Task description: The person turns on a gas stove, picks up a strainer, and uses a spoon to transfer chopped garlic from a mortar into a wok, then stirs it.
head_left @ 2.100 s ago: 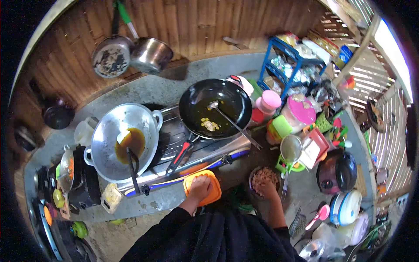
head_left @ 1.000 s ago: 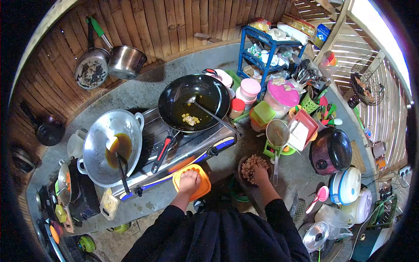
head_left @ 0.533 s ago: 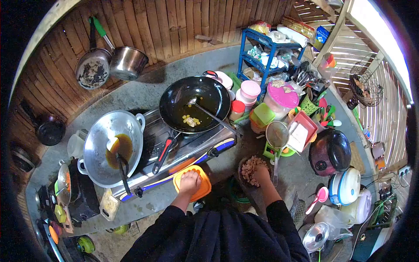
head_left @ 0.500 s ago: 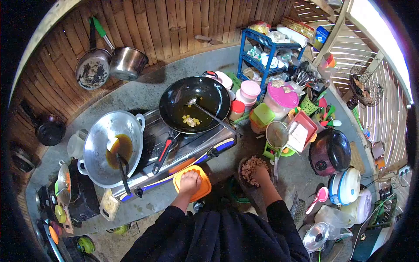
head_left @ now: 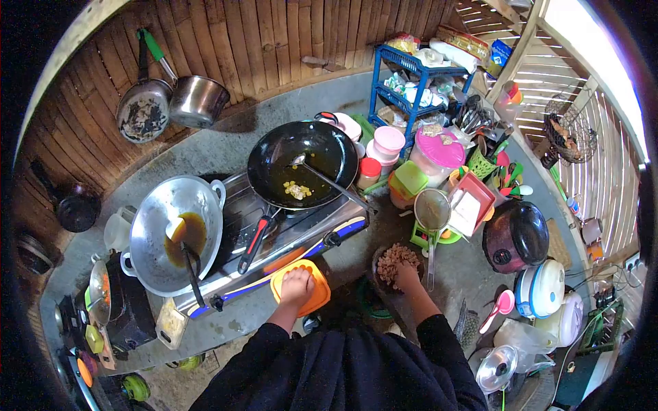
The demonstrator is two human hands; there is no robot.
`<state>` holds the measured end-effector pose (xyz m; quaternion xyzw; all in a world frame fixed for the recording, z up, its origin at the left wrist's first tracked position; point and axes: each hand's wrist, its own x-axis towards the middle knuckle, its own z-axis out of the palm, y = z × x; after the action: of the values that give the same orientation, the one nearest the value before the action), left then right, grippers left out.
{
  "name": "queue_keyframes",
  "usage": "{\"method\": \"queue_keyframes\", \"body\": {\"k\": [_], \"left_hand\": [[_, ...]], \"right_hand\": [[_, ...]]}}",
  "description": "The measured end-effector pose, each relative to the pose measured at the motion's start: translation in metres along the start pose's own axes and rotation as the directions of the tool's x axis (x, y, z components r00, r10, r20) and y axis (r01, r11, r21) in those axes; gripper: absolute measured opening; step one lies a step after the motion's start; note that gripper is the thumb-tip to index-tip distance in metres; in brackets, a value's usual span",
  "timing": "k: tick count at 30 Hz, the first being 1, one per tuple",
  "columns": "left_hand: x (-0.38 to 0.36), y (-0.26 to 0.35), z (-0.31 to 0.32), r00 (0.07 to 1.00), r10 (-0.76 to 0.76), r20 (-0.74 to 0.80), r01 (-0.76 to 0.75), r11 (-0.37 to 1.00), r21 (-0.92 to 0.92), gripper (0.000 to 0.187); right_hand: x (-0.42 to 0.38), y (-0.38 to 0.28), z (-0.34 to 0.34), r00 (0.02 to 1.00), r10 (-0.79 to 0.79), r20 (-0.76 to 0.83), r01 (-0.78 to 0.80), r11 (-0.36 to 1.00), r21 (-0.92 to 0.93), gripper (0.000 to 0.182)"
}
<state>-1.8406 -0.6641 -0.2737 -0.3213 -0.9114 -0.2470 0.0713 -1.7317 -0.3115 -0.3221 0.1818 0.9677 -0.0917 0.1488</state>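
My left hand (head_left: 297, 286) is closed over an orange square plastic container (head_left: 317, 299) in front of the stove, its fingers curled at the container. To the right, my right hand (head_left: 408, 279) reaches into crumbly reddish-brown food (head_left: 394, 262) in a dark, shallow bowl-like vessel (head_left: 379, 279). Its fingertips are sunk in the food and hidden. Beyond my hands, a black wok (head_left: 264, 161) on the stove holds oil, pale yellowish bits and a metal ladle (head_left: 325, 176).
On the stove's (head_left: 274, 236) left side, an aluminium wok (head_left: 154, 212) holds brown liquid and a dark-handled ladle. A strainer (head_left: 432, 211) lies above the food vessel. Tubs, a blue rack (head_left: 413, 109) and a rice cooker (head_left: 514, 236) crowd the right. Pans hang on the bamboo wall.
The whole view has shifted slightly left. My right hand has drawn back a little at the edge of the food; my left hand stays at the orange container.
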Motion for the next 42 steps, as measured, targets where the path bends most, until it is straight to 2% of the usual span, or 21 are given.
{"method": "queue_keyframes", "body": {"k": [4,6,7,9,11,13,15,19,21,22,24,25,27,30,31,32,34,36,40,42], "left_hand": [[-0.001,-0.002,0.002,1.0,0.003,-0.014,-0.003,1.0,0.03,0.02],[-0.001,-0.001,0.002,1.0,0.009,-0.017,-0.008,0.999,0.037,0.02],[-0.001,-0.001,0.002,1.0,0.009,-0.028,-0.008,0.999,0.033,0.02],[0.0,0.0,0.001,0.999,0.01,-0.038,-0.009,1.0,0.029,0.019],[0.001,-0.001,0.0,1.0,0.007,0.014,-0.008,0.999,0.034,0.017],[0.001,0.0,0.0,1.0,0.01,0.0,-0.01,1.0,0.029,0.016],[0.002,0.002,-0.002,1.0,0.012,-0.014,-0.012,1.0,0.023,0.015],[0.002,0.005,-0.005,1.0,-0.007,-0.017,0.007,1.0,0.013,0.015],[0.002,0.003,-0.004,1.0,-0.01,-0.021,0.011,1.0,0.012,0.016],[0.002,0.001,-0.002,1.0,0.007,-0.017,-0.007,1.0,0.022,0.016],[0.0,-0.001,0.0,1.0,0.019,-0.011,-0.019,0.999,0.032,0.017],[0.0,-0.001,0.001,1.0,0.01,-0.009,-0.01,1.0,0.025,0.017],[-0.001,-0.002,0.002,1.0,0.007,-0.005,-0.007,1.0,0.017,0.018],[0.0,-0.002,0.002,0.999,0.021,-0.041,-0.02,1.0,0.016,0.019],[0.0,-0.001,0.001,1.0,-0.003,-0.006,0.004,1.0,0.018,0.019],[0.0,0.0,0.0,0.999,-0.025,0.029,0.025,0.999,0.022,0.02],[-0.001,0.0,0.001,1.0,-0.003,-0.006,0.003,1.0,0.014,0.02],[0.001,-0.001,0.0,0.999,0.014,-0.044,-0.014,1.0,0.007,0.02],[-0.002,0.001,0.0,0.999,0.003,-0.037,-0.004,1.0,-0.005,0.02],[0.001,0.002,-0.001,0.998,0.012,-0.068,-0.012,1.0,-0.001,0.02]], "right_hand": [[-0.006,-0.003,-0.011,0.999,-0.004,0.043,0.003,1.0,0.002,0.048],[-0.009,-0.001,-0.01,0.993,-0.03,-0.115,0.046,0.989,0.139,0.041],[-0.009,0.0,-0.01,0.993,-0.028,-0.117,0.045,0.989,0.14,0.041],[-0.011,0.001,-0.012,0.977,0.09,-0.191,-0.009,0.922,0.388,0.031],[-0.01,0.0,-0.014,0.975,0.141,-0.174,-0.061,0.914,0.4,0.03],[-0.007,0.004,-0.009,0.969,0.193,-0.155,-0.115,0.904,0.411,0.028],[-0.001,0.009,-0.005,0.946,0.148,-0.288,-0.009,0.902,0.432,0.027],[0.004,0.016,0.002,0.945,0.149,-0.29,-0.016,0.91,0.415,0.026],[0.009,0.017,0.001,0.953,0.207,-0.223,-0.106,0.914,0.392,0.028],[0.006,0.011,-0.013,0.954,0.203,-0.222,-0.104,0.915,0.391,0.028],[-0.002,0.004,-0.031,0.953,0.213,-0.215,-0.057,0.823,0.566,0.027],[0.0,0.005,-0.03,0.954,0.212,-0.213,-0.057,0.823,0.566,0.027],[0.001,0.005,-0.034,0.987,0.111,-0.117,-0.058,0.921,0.384,0.028],[0.003,0.003,-0.044,0.976,0.137,-0.169,-0.05,0.898,0.437,0.029],[0.01,0.012,-0.031,0.977,0.134,-0.166,-0.05,0.899,0.434,0.029],[0.025,0.028,-0.005,0.978,0.148,-0.149,-0.085,0.927,0.366,0.03],[0.024,0.024,-0.013,0.977,0.164,-0.14,-0.116,0.947,0.299,0.03],[0.021,0.026,-0.018,0.977,0.155,-0.144,-0.083,0.907,0.412,0.028],[0.029,0.04,0.003,0.971,0.214,-0.109,-0.145,0.885,0.442,0.029],[0.036,0.049,0.022,0.972,0.186,-0.141,-0.065,0.797,0.6,0.026]]}}
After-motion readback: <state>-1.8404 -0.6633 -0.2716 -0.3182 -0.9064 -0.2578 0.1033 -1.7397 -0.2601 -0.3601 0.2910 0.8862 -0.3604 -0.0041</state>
